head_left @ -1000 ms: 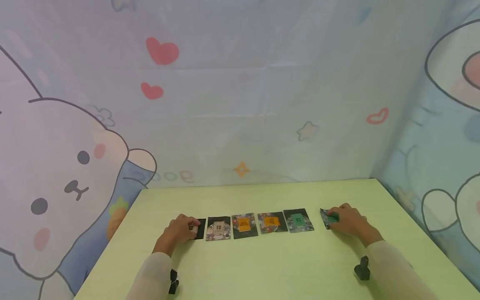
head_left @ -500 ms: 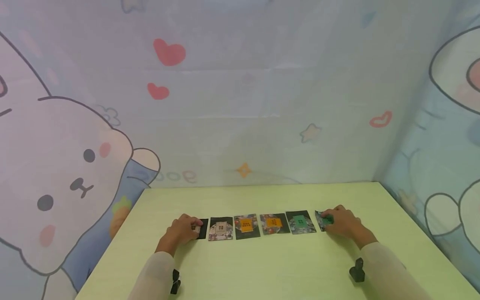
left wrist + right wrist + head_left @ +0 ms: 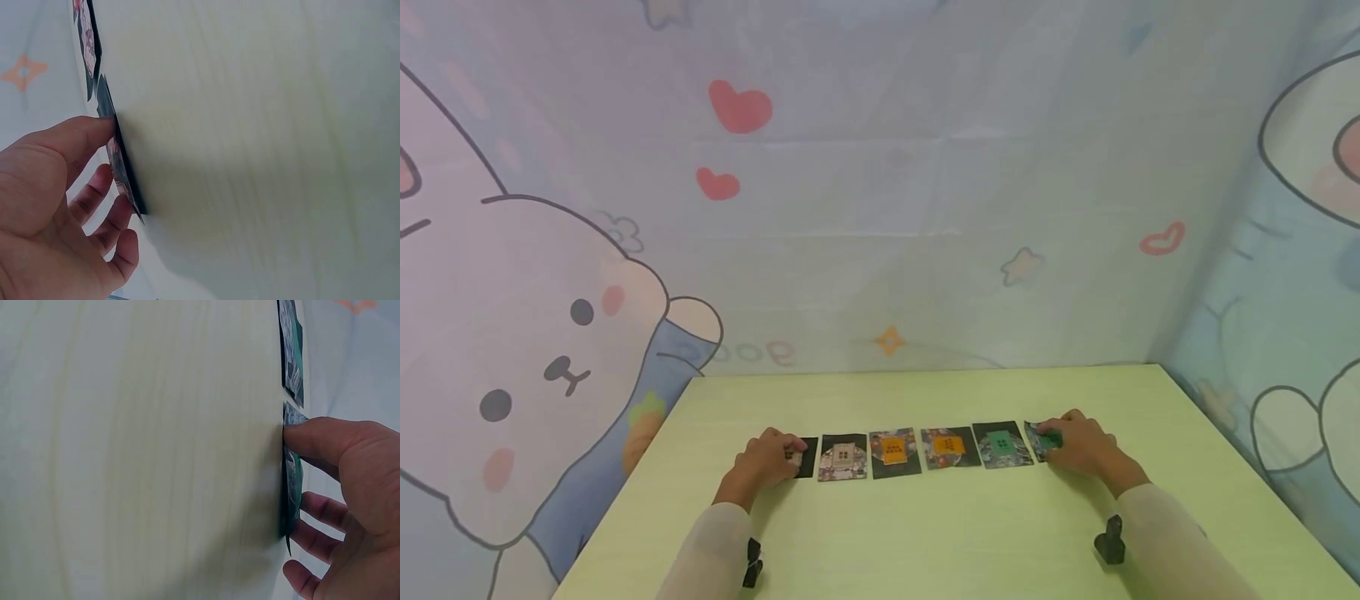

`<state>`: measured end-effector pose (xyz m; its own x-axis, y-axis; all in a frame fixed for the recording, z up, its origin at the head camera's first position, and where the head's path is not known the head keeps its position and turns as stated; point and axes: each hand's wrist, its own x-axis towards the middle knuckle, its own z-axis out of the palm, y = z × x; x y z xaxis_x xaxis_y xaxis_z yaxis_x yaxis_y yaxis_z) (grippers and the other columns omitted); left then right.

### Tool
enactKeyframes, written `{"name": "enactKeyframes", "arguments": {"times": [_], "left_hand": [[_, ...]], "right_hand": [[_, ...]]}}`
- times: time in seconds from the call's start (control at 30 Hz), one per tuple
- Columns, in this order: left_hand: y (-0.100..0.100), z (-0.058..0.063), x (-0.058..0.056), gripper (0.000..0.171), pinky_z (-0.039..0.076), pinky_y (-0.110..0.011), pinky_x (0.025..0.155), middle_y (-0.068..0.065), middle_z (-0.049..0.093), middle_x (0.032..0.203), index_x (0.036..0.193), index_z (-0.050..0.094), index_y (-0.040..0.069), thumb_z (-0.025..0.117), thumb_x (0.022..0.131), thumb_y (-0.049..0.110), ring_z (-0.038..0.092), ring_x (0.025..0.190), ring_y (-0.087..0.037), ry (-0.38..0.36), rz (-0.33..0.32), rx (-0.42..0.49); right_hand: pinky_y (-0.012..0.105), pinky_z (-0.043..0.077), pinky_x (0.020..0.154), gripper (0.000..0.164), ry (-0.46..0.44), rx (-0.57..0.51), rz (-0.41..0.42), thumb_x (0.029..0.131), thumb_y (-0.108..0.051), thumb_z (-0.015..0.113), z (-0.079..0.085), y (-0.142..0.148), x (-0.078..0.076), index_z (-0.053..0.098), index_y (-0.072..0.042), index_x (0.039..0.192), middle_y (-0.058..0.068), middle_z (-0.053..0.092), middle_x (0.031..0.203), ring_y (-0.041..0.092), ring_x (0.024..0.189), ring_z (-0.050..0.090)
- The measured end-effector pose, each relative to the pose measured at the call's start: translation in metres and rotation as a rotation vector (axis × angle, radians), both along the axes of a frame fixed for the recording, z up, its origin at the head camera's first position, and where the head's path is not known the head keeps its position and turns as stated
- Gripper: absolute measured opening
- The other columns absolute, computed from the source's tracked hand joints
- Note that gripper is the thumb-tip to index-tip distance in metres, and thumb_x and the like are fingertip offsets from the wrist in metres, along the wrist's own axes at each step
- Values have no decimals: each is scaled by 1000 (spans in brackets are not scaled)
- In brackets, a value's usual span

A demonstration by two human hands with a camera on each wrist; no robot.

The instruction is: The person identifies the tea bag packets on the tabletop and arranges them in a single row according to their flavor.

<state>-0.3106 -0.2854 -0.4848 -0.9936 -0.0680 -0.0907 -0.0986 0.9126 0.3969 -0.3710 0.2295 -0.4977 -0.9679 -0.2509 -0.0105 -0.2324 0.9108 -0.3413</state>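
A row of flat, square printed cards lies across the pale table. My left hand (image 3: 763,461) holds the leftmost one, a dark card (image 3: 808,460) with a beige centre; in the left wrist view its thumb is on one side and fingertips meet the far end. At the row's right end, my right hand (image 3: 1084,447) grips a green-centred card (image 3: 292,465) between thumb and fingers. Both held cards are partly covered by the hands. Between them lie a beige-centred card (image 3: 843,457), two orange-centred cards (image 3: 895,452) and another green-centred card (image 3: 1002,444), with narrow gaps.
The pale yellow-green table (image 3: 917,533) extends in front of and behind the row. A cloth backdrop (image 3: 880,208) with hearts, stars and cartoon animals hangs behind it and along both sides. Dark wrist-worn pieces (image 3: 1110,542) show near the sleeves.
My right hand has slid leftward with its green-centred card, narrowing the gap to the neighbouring card. My left hand stays at the leftmost card. The head view has shifted slightly.
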Motion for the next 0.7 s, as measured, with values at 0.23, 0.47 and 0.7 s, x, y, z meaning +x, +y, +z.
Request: {"name": "enactKeyframes", "arguments": {"times": [0.23,0.47,0.7], "left_hand": [[2,3,1,25,42,-63,95,-10,58,127,115,74,23,71,91,15,54,115,-42,9,-15,-64],[8,-3,4,21,46,-62,90,-13,62,122,112,75,22,68,94,16,59,107,-40,76,-46,-173],[19,-5,2,21,47,-59,89,-14,64,118,114,76,21,68,96,17,59,106,-38,161,-60,-294]], "right_hand": [[61,42,77,44,5,-1,-4,87,-24,72,-2,-5,-2,68,-16,130,26,52,133,49,114,53],[59,40,77,45,-2,5,-7,86,-26,74,0,-5,-1,68,-17,130,25,52,131,45,110,52],[60,40,75,39,55,25,8,89,-26,70,9,-6,0,68,-17,127,23,52,131,45,108,51]]}}
